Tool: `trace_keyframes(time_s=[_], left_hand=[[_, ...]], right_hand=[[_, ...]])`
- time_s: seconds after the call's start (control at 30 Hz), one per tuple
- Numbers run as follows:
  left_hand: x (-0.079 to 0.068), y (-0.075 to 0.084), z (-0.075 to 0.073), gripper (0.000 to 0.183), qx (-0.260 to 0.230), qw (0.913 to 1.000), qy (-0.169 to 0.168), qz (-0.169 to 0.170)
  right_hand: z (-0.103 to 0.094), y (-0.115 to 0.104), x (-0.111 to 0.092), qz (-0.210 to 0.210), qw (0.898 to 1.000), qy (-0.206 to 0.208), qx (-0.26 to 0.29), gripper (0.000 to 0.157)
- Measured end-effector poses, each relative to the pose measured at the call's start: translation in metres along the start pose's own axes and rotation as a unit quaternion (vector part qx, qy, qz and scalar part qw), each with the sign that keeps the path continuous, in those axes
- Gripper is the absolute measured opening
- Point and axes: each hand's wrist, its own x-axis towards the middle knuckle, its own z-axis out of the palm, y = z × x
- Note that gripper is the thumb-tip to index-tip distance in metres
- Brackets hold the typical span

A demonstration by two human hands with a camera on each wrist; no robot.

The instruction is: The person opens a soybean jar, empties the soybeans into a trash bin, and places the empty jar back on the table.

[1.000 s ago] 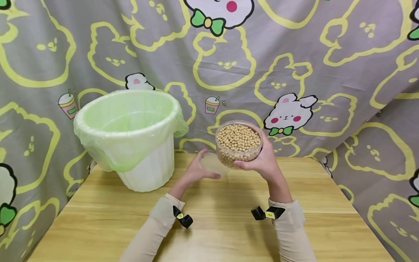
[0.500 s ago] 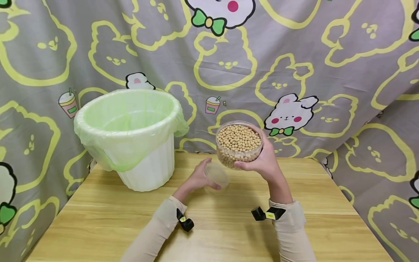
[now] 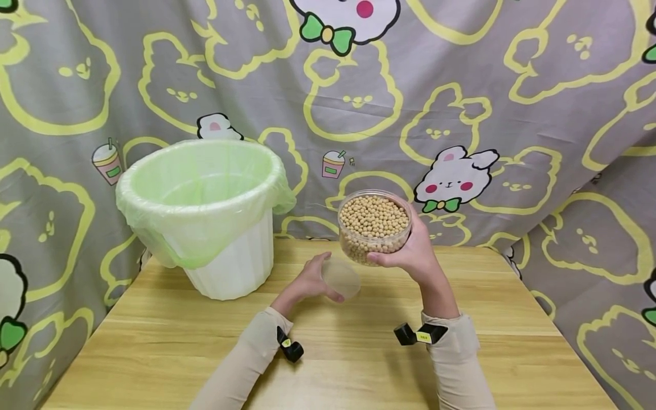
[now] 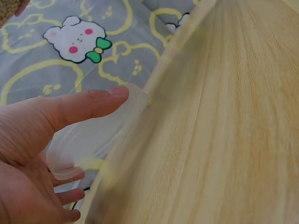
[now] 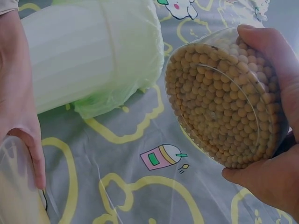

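Observation:
My right hand [image 3: 416,255] grips a clear round plastic jar [image 3: 375,242] above the table, tilted slightly toward the head camera. Pale soybeans [image 3: 374,215] fill it nearly to the open rim. In the right wrist view the jar's bottom [image 5: 215,107] shows, packed with beans, with thumb and fingers spread round its side. Just below and left of the jar, my left hand [image 3: 309,279] holds a translucent round lid [image 3: 342,280] by its edge. The left wrist view shows the lid [image 4: 100,130] between thumb and fingers, apart from the jar.
A white ribbed bin [image 3: 230,262] stands at the back left of the wooden table [image 3: 348,364]. Its pale green liner bag [image 3: 205,228] folds over the rim. Behind the table hangs a grey cartoon-print curtain [image 3: 353,80].
My left hand has moved a little down and right with the lid, away from the jar's side, and the lid's face shows more. The right hand and jar stay nearly still.

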Motion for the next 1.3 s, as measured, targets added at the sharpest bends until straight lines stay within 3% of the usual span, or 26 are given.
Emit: trace_keyframes(time_s=[0.27, 0.5, 0.73, 1.1, 1.23, 1.3], left_hand=[[-0.001, -0.002, -0.001, 0.125, 0.068, 0.9977, -0.01, -0.002], [-0.003, -0.004, 0.0, 0.126, 0.124, 0.9919, -0.018, 0.022], [-0.002, -0.006, 0.001, 0.126, 0.132, 0.9906, -0.024, 0.025], [-0.003, -0.007, 0.001, 0.126, 0.138, 0.9898, -0.032, 0.018], [-0.003, -0.004, -0.006, 0.127, 0.119, 0.9914, -0.041, 0.033], [-0.005, 0.005, -0.015, 0.122, 0.104, 0.9926, -0.033, 0.053]], right_hand=[[0.001, 0.0, 0.0, -0.003, 1.0, -0.003, 0.0, 0.104], [-0.002, 0.007, 0.001, -0.006, 1.0, -0.005, -0.001, 0.106], [-0.005, 0.021, 0.003, -0.013, 1.0, -0.005, 0.0, 0.108], [-0.006, 0.021, 0.002, -0.008, 1.0, -0.007, 0.01, 0.109], [-0.005, 0.019, 0.002, -0.007, 1.0, -0.006, 0.009, 0.108], [-0.005, 0.015, 0.002, -0.005, 1.0, -0.006, 0.009, 0.107]])
